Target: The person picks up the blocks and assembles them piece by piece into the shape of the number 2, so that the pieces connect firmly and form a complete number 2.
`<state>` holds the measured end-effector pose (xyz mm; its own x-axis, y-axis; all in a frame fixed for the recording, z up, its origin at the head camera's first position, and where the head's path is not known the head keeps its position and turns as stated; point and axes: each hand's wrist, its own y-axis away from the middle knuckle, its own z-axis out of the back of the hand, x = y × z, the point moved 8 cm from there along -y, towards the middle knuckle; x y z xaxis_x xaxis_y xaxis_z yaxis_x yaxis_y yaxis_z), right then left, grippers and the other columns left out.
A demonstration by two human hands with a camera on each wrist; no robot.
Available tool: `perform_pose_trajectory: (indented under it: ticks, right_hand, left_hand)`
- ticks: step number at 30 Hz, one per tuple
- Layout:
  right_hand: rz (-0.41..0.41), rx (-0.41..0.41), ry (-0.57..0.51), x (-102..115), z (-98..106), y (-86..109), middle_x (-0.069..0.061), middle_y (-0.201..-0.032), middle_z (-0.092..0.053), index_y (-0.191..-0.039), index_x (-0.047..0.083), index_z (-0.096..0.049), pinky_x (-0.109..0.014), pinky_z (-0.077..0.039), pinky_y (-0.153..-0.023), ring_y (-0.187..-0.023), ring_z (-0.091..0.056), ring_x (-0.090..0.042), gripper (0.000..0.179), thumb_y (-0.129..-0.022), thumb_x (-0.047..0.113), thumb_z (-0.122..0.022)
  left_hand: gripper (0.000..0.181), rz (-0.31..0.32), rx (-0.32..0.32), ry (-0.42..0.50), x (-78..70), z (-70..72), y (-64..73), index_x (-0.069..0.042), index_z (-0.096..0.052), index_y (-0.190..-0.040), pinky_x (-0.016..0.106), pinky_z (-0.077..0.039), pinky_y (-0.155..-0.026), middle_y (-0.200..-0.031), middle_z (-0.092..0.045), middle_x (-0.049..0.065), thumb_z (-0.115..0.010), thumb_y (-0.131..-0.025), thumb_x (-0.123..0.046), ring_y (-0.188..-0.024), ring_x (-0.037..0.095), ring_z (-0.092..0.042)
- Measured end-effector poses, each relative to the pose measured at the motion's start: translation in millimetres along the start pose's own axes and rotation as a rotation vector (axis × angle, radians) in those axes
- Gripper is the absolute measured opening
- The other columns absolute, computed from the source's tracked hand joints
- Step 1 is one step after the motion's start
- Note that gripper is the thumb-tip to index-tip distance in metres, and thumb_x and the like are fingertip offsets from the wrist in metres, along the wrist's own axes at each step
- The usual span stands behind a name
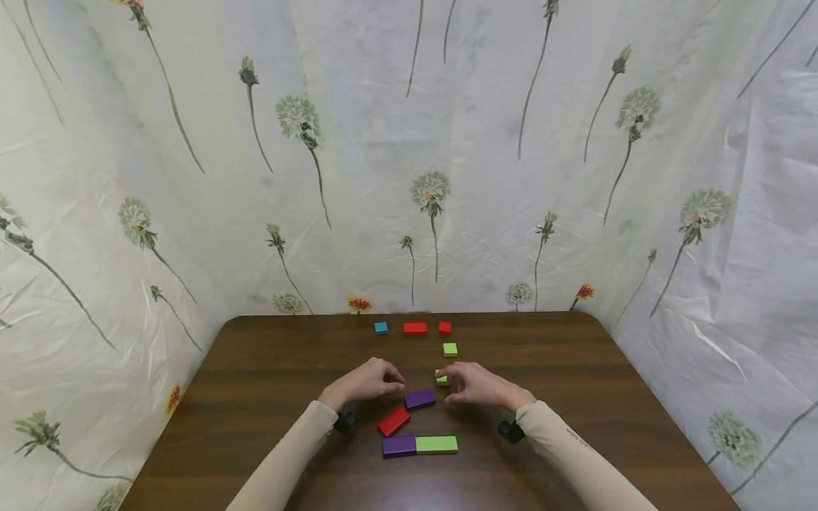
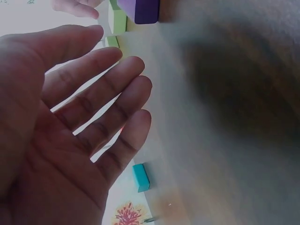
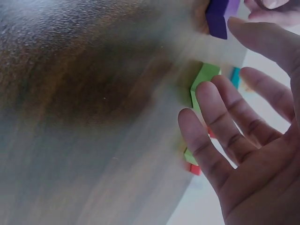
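My left hand (image 1: 369,380) hovers over the table with loosely bent fingers, just left of a purple block (image 1: 419,399). In the left wrist view its palm and spread fingers hold nothing. My right hand (image 1: 481,385) is on the other side of that block, its thumb tip near the block's right end. A small green block (image 1: 442,381) lies by its fingers and is partly hidden by them in the head view. The right wrist view shows this palm bare, with the fingers apart. A red block (image 1: 393,421) lies slanted below the purple one.
Closer to me, a purple block (image 1: 399,446) and a long green block (image 1: 437,445) lie end to end. Farther back are another green block (image 1: 450,350), a small red block (image 1: 444,328), a longer red block (image 1: 415,328) and a blue block (image 1: 380,328). A flowered curtain (image 1: 371,248) stands behind the wooden table (image 1: 255,397).
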<state>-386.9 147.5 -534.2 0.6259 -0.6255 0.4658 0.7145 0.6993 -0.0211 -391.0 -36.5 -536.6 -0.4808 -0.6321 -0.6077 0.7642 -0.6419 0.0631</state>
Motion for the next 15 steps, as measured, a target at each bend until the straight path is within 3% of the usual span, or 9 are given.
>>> perform_pose_trajectory:
  ticks: [15]
  right_hand:
    - [-0.034, 0.015, -0.065, -3.5, -10.3, 2.4, -0.005, -0.096, -0.064, -0.123, 0.008, -0.062, -0.022, -0.048, -0.064, -0.070, -0.055, -0.003, 0.047, -0.081, 0.022, -0.078]
  left_hand:
    - [0.018, -0.010, 0.018, -0.006, 0.7, -10.2, -7.6, -0.017, -0.075, -0.103, 0.019, -0.049, -0.067, -0.093, -0.069, -0.011, -0.064, -0.093, -0.028, -0.073, 0.002, -0.056]
